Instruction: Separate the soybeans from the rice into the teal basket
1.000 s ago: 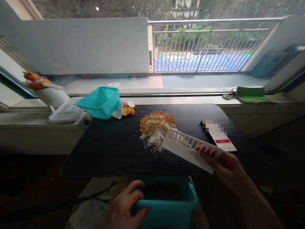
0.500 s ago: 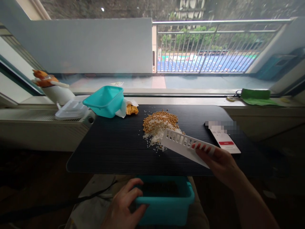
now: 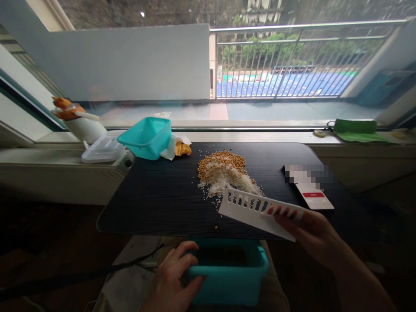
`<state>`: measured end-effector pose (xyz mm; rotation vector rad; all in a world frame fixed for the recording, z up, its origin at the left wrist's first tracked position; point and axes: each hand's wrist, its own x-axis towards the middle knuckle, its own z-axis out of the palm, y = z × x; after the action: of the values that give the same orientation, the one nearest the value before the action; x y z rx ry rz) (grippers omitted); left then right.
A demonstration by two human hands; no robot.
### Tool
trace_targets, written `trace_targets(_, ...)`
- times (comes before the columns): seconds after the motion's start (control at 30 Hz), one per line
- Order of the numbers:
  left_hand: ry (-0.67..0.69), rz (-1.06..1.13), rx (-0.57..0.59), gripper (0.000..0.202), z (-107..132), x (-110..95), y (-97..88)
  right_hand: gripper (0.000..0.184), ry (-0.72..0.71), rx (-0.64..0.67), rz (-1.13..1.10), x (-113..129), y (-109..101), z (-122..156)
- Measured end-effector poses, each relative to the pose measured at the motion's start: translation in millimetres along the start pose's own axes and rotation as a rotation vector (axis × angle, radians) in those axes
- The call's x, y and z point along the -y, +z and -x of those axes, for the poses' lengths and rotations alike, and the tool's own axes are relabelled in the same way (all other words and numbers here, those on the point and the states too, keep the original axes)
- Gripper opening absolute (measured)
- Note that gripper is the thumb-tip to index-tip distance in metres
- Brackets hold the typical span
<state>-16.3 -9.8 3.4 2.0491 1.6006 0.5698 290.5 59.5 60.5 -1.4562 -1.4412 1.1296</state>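
My right hand (image 3: 312, 227) is closed around the right end of a white plastic strip with a row of slots (image 3: 251, 210). The strip is tilted over the table, just in front of a heap of white rice (image 3: 224, 177) mixed with yellow soybeans (image 3: 221, 161). One loose soybean (image 3: 216, 227) lies near the table's front edge. My left hand (image 3: 178, 275) grips the left rim of a teal plastic bin (image 3: 232, 284), which sits on my lap below the table edge. The bin's inside is dark, so its contents cannot be made out.
On the black table (image 3: 146, 199) a phone (image 3: 313, 195) lies at the right. A second teal bin (image 3: 146, 138) stands at the back left beside a crumpled orange cloth (image 3: 182, 149). A clear lid (image 3: 104, 149) rests further left. A green cloth (image 3: 355, 130) lies on the windowsill.
The slotted strip has come down toward the front of the table, and more rice shows behind it. A loose soybean now shows near the front edge. My left hand keeps its grip.
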Motion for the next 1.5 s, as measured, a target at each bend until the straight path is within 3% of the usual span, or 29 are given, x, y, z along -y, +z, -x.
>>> trace_targets(0.23, 0.007, 0.019, -0.024, 0.012, -0.1, -1.1, 1.9, 0.024, -0.003, 0.265, 0.039, -2.7, -2.3, 9.9)
trace_targets(0.3, 0.009, 0.018, -0.024, 0.011, 0.2, -1.1, 2.2, 0.024, 0.025, 0.207, -0.008, -1.1, -1.8, 9.5)
trace_targets(0.43, -0.005, 0.007, -0.003, 0.012, 0.7, -1.1, 1.2, 0.03, -0.012, -0.139, -0.07, -1.5, 4.5, -4.1)
trace_targets(0.53, -0.015, 0.004, 0.011, 0.011, 1.2, -0.4, 0.2, 0.035, -0.059, -0.228, -0.06, -5.6, 9.9, -19.7)
trace_targets(0.8, -0.037, -0.014, 0.015, 0.011, 2.1, 4.5, -0.7, 0.034, -0.128, -0.086, -0.015, -17.7, 10.6, -42.3)
trace_targets(1.03, -0.026, -0.046, -0.022, 0.008, 3.1, 12.7, -0.5, 0.024, -0.078, -0.105, -0.092, -14.7, 7.8, -34.7)
trace_targets(1.37, -0.026, -0.059, -0.045, 0.007, 3.2, 14.6, -0.7, 0.031, -0.097, 0.072, -0.003, -10.6, 12.7, -35.0)
trace_targets(1.5, -0.033, -0.06, -0.054, 0.007, 4.0, 16.8, -0.5, 0.027, -0.105, 0.019, -0.018, -7.5, 12.0, -28.0)
